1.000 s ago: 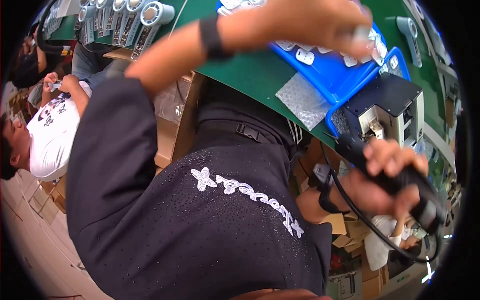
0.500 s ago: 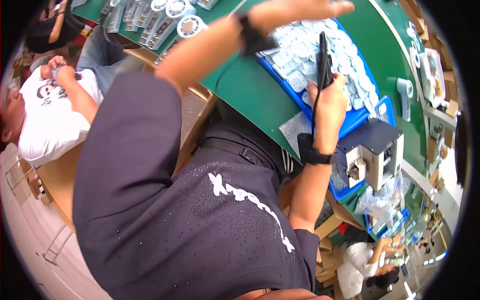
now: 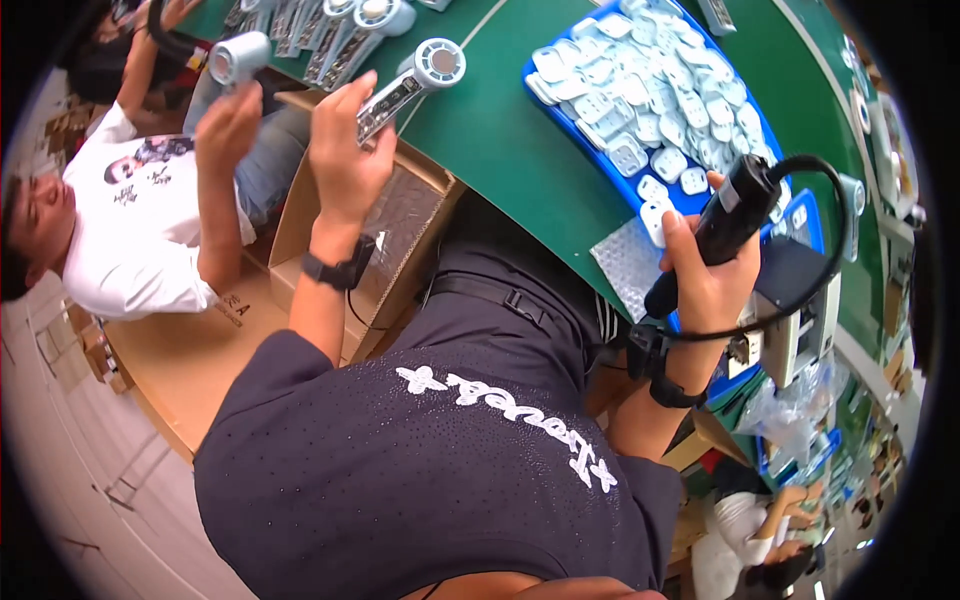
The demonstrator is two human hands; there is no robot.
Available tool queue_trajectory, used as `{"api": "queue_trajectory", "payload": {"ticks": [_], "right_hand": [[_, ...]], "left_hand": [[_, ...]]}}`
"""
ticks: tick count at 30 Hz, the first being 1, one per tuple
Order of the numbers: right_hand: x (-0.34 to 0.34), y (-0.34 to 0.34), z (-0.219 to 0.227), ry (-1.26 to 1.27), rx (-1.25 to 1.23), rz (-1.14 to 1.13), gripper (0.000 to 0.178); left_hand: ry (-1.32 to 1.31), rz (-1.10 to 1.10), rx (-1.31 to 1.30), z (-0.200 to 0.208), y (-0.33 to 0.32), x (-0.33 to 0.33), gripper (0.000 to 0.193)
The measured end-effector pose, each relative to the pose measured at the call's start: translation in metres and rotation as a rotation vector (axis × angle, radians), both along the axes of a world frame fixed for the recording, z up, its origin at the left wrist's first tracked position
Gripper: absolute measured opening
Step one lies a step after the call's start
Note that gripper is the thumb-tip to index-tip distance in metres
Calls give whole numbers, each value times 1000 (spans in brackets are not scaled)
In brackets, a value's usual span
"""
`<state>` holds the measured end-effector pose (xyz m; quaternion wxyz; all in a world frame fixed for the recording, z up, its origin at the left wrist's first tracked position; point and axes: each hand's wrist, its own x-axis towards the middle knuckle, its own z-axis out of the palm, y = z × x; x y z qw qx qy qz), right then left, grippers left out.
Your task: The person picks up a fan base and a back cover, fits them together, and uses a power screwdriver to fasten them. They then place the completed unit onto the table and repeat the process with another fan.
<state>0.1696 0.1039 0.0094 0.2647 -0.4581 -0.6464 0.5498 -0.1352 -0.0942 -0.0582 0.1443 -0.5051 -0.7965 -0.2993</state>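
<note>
Left of the blue tray, a handheld fan juts past the left hand gripping it; the right hand clasps a black tool.

Worktop was green and crossed by pale straight lines. Pale blue handheld fans lay clustered on its left part, circuitry exposed along the handles. A blue tray sat right of them, well apart. Bubble wrap lay by the tray's near end, at the worktop's edge; any overlap underneath could not be told. A lone fan lay farther right, partly hidden.
</note>
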Motion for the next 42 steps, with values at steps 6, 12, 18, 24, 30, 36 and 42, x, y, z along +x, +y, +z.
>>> {"api": "queue_trajectory", "payload": {"ticks": [6,12,18,24,30,36,42], "right_hand": [[35,-36,4,222,-160,-186,61],[74,-69,6,397,-149,-324,62],[88,-93,7,212,-55,-531,61],[99,-83,-33,253,178,-566,50],[130,-27,29,634,568,-557,29],[156,5,11,545,465,-540,27],[129,-72,74,745,311,-362,41]], "left_hand": [[-175,-387,293,16,50,63,68],[-1053,-875,388,14,110,180,76],[-941,-1248,-54,8,119,226,56],[-1075,-1209,-19,-8,123,244,40],[-1044,-1295,61,-12,133,244,45],[-894,-1285,76,-16,133,246,52],[-880,-1237,117,-19,132,254,57]]}}
